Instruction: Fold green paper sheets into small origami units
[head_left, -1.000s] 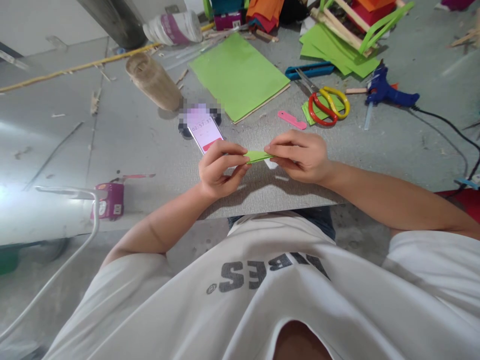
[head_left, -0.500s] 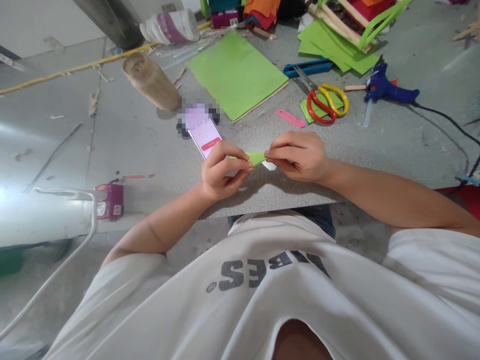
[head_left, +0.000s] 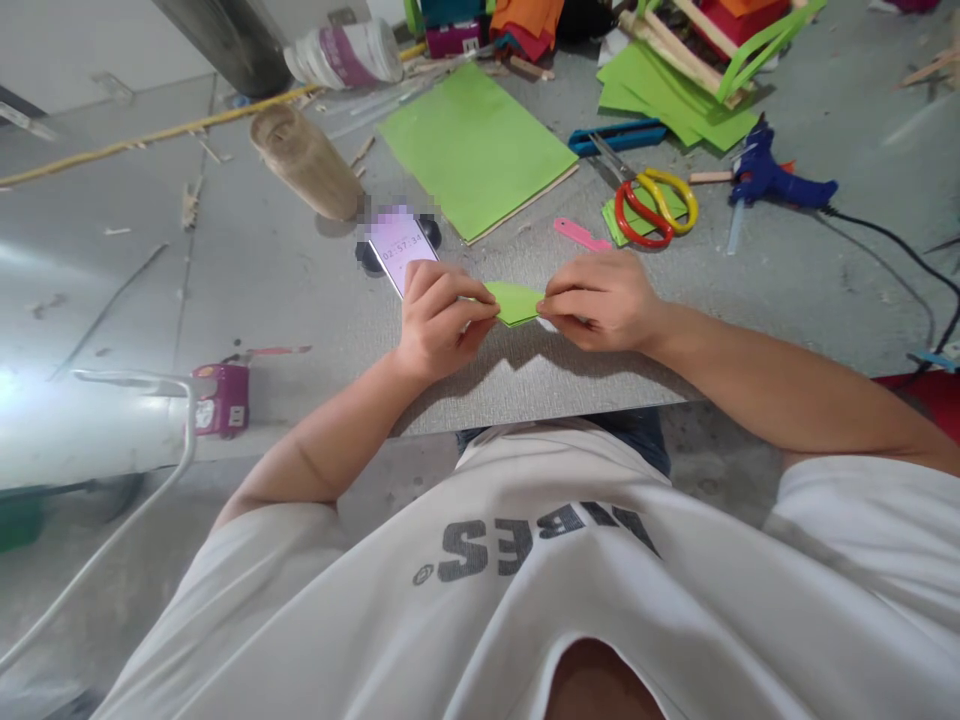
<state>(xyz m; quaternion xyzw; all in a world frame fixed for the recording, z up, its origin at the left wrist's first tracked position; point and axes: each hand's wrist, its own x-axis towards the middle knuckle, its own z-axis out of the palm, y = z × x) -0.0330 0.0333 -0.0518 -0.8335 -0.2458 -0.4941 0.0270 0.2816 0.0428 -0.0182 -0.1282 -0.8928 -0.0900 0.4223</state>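
Note:
A small piece of green paper [head_left: 516, 302], which looks folded or layered, is stretched between my two hands above the table's near edge. My left hand [head_left: 444, 315] pinches its left end between thumb and fingers. At the other end, the fingertips of my right hand [head_left: 600, 302] are closed on the paper. Just behind my left hand lies a phone [head_left: 401, 248] with a timer on its screen, its lower part hidden by the hand. A pink plastic piece [head_left: 580, 235] rests on the table beyond my right hand.
Scissors [head_left: 652, 212] with red and yellow handles lie on small green pieces, beside a blue cutter [head_left: 619, 137]. A large green sheet [head_left: 480, 150] lies further back. To the right is a blue glue gun [head_left: 780, 178] with its cord; a brown bottle [head_left: 306, 165] stands left.
Both hands have lifted slightly away from me with the green paper. More of the paper's flat face now shows between them.

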